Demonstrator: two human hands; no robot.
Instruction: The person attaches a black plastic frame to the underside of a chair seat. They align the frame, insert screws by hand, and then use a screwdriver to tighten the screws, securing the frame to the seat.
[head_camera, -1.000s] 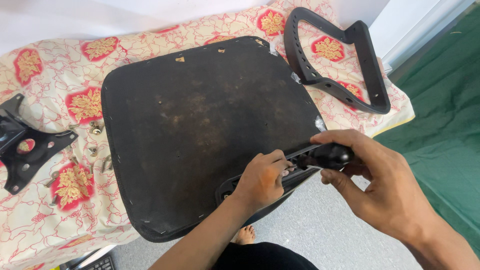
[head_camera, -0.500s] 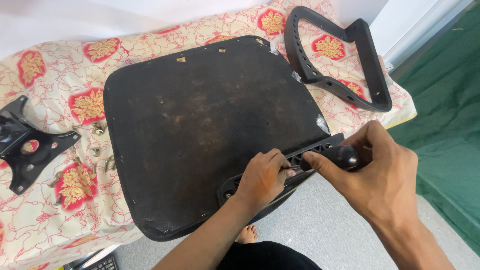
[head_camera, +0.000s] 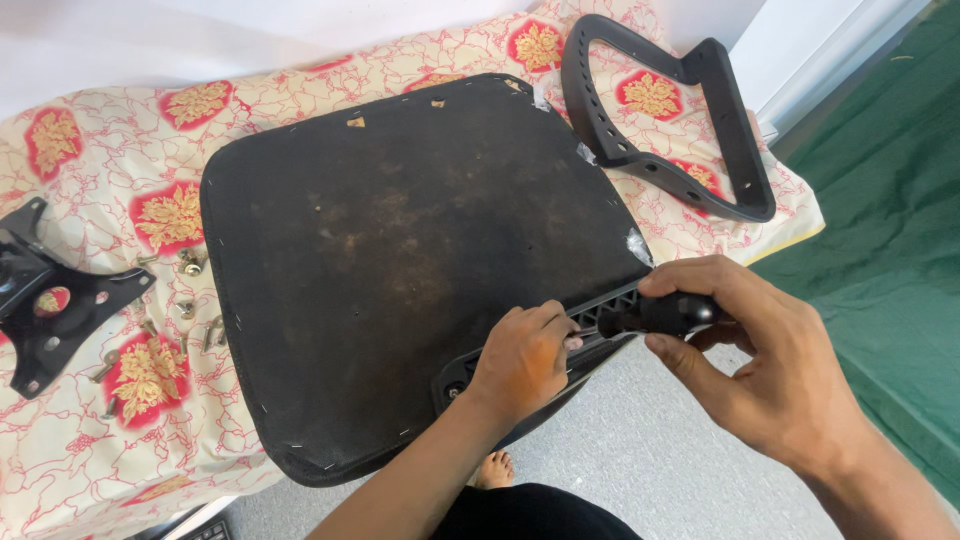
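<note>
Two hands at the near edge of an upturned seat pad on a flowered sheet; right hand curled tight around a black tool handle; left hand – fingers bent, pressing a black armrest against the pad; bolts lie left.

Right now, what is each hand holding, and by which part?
The right hand grips a black tool handle around its middle. The left hand presses on the black armrest bracket at the seat pad's edge.
</note>
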